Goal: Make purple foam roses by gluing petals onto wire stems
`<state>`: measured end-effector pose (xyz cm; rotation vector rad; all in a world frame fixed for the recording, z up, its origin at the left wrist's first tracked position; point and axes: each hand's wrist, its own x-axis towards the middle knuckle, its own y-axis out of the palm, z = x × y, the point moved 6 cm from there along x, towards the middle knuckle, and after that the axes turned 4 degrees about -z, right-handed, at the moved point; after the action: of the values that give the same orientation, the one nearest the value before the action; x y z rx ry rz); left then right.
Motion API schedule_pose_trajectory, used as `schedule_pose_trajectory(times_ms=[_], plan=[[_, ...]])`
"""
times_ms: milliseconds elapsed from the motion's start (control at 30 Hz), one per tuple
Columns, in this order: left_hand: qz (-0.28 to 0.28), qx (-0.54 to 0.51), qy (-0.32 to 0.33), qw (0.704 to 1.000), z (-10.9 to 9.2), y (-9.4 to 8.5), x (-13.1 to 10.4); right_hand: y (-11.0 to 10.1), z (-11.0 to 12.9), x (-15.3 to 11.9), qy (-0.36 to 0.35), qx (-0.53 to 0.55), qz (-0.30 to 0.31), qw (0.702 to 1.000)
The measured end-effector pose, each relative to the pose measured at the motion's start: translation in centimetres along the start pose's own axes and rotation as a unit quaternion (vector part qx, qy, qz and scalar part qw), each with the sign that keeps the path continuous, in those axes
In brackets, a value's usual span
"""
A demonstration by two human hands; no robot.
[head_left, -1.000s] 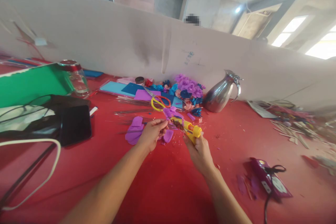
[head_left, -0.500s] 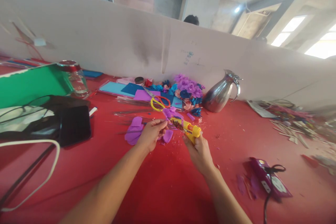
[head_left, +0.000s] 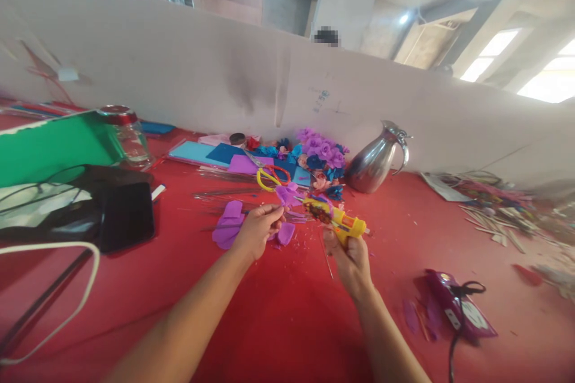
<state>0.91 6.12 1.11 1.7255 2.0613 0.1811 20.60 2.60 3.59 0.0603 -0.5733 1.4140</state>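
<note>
Well, from where I stand, the pale wall (head_left: 197, 66) carries small blue handwriting (head_left: 321, 97) too blurred to read, and before it spreads the red table (head_left: 287, 335). Over the table's middle, the person's right hand (head_left: 353, 263) is wrapped round the grip of a yellow glue gun (head_left: 339, 219), while the left hand (head_left: 260, 230) is closed to a pinch, thumb against forefinger, on the purple paper petals (head_left: 290, 193). The gun's long axis slants from near right to far left, its nozzle towards those petals; whether they touch, I can't tell. Smallest, a white label (head_left: 472, 315) on the purple case (head_left: 442, 290) isn't legible either.
</note>
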Motion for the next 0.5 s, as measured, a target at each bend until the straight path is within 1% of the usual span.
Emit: schedule_pose_trajectory(times_ms=[133, 200, 233, 333, 367, 400, 433, 500], plan=[[-0.002, -0.026, 0.008, 1.000, -0.1, -0.1, 0.1, -2.6, -0.2, 0.8, 0.018, 0.026, -0.084, 0.996], [-0.003, -0.041, 0.014, 0.999, -0.2, -0.1, 0.1, -3.3, 0.2, 0.9, 0.007, 0.008, -0.101, 0.995], [-0.002, -0.045, 0.019, 0.999, -0.3, 0.0, 0.1, -3.3, 0.6, 0.8, -0.006, -0.012, -0.091, 0.996], [0.001, -0.042, 0.029, 0.999, -0.4, 0.1, 0.0, -2.3, 1.2, 0.3, -0.051, -0.094, -0.035, 0.994], [0.002, -0.041, 0.030, 0.999, -0.5, 0.1, -0.1, -2.2, 1.0, 0.3, -0.054, -0.119, -0.035, 0.991], [0.001, -0.043, 0.029, 0.999, -0.5, 0.0, -0.1, -2.5, 0.5, 0.5, -0.045, -0.137, -0.053, 0.988], [0.000, -0.047, 0.027, 0.999, -0.6, 0.0, -0.2, -3.1, -0.2, 0.7, -0.024, -0.147, -0.084, 0.985], [-0.001, -0.060, 0.020, 0.998, -0.7, -0.1, -0.2, -5.0, -2.3, 1.6, 0.046, -0.148, -0.149, 0.977]])
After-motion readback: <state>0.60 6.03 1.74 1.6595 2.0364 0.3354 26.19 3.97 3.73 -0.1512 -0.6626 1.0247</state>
